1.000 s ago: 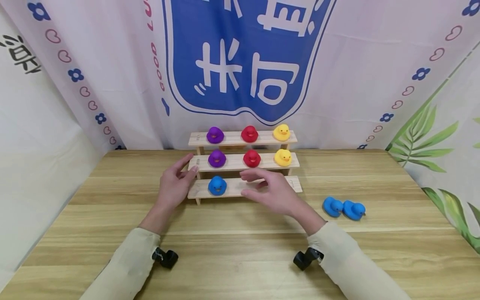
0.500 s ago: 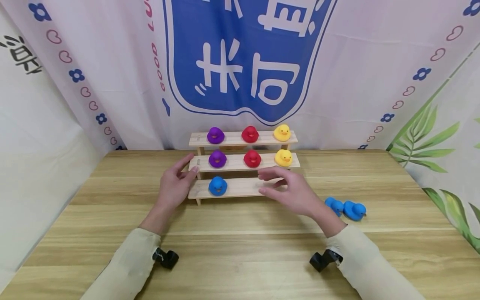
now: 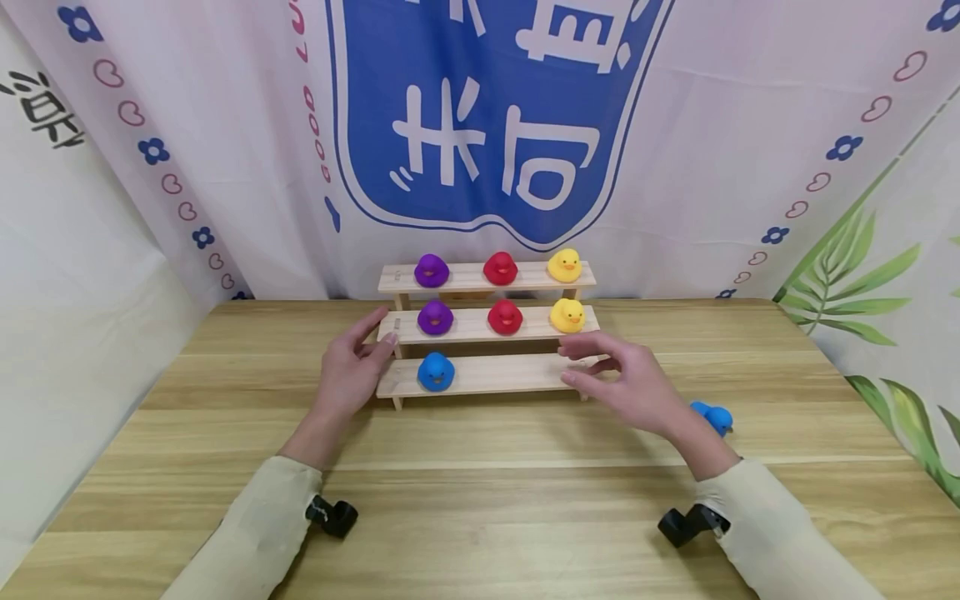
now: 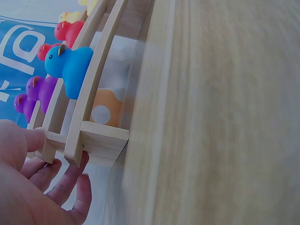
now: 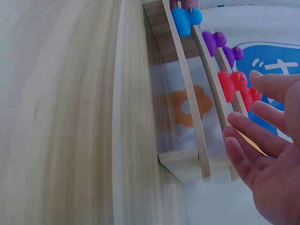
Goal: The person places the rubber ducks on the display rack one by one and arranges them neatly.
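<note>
A three-step wooden display shelf [image 3: 487, 375] stands on the table. My left hand [image 3: 352, 362] grips its left end; the left wrist view shows the thumb on one side of the boards and the fingers on the other. A blue rubber duck [image 3: 436, 372] sits toward the left of the lowest step. Near that step's right end is my right hand [image 3: 626, 382], fingers loosely bent and holding nothing; whether it touches the wood I cannot tell. Another blue duck [image 3: 714, 417] lies on the table, partly behind the right wrist.
Purple ducks [image 3: 435, 317], red ducks [image 3: 505, 317] and yellow ducks [image 3: 567, 315] stand in columns on the upper two steps. A printed curtain [image 3: 285, 167] hangs behind the wooden table [image 3: 480, 517]. Each sleeve carries a black mount.
My right hand has moved to the right along the lowest step, from its middle to its right end. One of the two blue ducks on the table is now hidden. My left hand stays put.
</note>
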